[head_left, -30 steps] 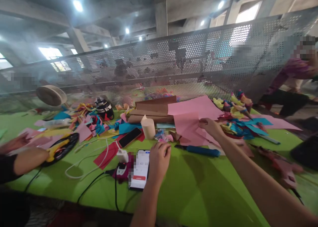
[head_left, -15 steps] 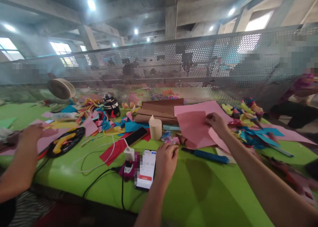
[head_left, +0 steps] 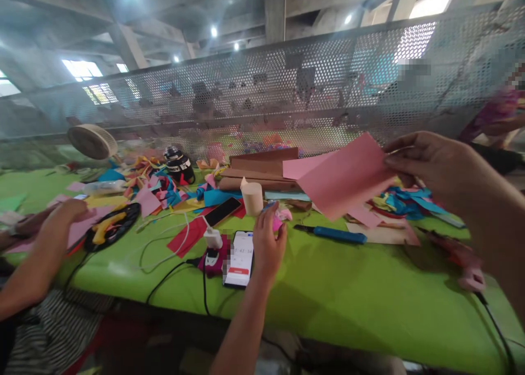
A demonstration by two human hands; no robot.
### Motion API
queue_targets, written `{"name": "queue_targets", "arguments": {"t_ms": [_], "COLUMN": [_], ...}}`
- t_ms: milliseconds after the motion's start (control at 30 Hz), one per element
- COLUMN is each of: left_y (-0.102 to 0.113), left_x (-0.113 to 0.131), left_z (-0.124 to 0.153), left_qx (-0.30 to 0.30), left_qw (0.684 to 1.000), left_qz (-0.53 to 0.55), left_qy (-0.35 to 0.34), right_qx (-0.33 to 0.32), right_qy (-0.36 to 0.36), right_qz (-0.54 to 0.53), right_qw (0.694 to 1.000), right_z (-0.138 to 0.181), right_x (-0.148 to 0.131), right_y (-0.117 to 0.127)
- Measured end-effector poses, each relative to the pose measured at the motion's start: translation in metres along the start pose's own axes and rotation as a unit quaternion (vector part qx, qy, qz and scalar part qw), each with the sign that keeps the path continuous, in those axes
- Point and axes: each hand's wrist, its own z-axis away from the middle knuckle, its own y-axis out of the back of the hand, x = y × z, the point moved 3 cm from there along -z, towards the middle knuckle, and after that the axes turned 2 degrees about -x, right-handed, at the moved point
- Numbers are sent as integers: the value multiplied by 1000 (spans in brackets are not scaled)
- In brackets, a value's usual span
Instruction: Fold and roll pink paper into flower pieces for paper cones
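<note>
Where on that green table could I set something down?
The widest bare patch of tabletop is in front of the blue-handled tool, between the left hand and pink glue gun. A smaller one lies front-right of the round black holder. Colored scraps and brown paper crowd the far side.

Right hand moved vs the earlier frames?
Yes. Against the blue knife on the table, the right hand has shifted up and rightward in the picture, holding pink paper.
</note>
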Motion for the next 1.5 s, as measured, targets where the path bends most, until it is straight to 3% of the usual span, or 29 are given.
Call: {"name": "queue_targets", "arguments": {"t_ms": [133,267,333,433,533,600,667,767,1033,1167,1367,1500], "left_y": [9,23,27,22,7,-2,-7,-11,-17,-18,-13,-16], "left_x": [13,28,38,55,68,71,71,71,79,81,83,80], "left_z": [10,39,57,82,104,114,119,122,130,131,116,97], "left_qx": [23,67,43,-122,-318,-397,-428,-442,-446,-442,-439,-397], "left_qw": [1000,998,998,986,932,900,886,879,880,884,892,917], "left_qz": [1,-18,-33,-49,-55,-62,-71,-83,-69,-74,-25,37], "left_qy": [-8,-10,-35,-105,-166,-172,-163,-157,-148,-132,-108,-23], "right_qx": [-89,-201,-228,-256,-262,-257,-231,-203,-325,-315,-244,-216], "right_qy": [-27,-67,-88,-96,-116,-124,-106,-37,76,78,75,61], "right_qz": [68,117,128,154,187,189,203,223,265,314,319,306], "right_qw": [993,970,961,950,940,940,946,953,905,892,913,925], "right_z": [15,34,45,60,73,79,87,110,210,239,253,247], "right_x": [-8,16,40,76,99,105,104,96,99,112,117,115], "right_y": [5,-28,-51,-81,-96,-93,-81,-52,6,14,11,13]}}
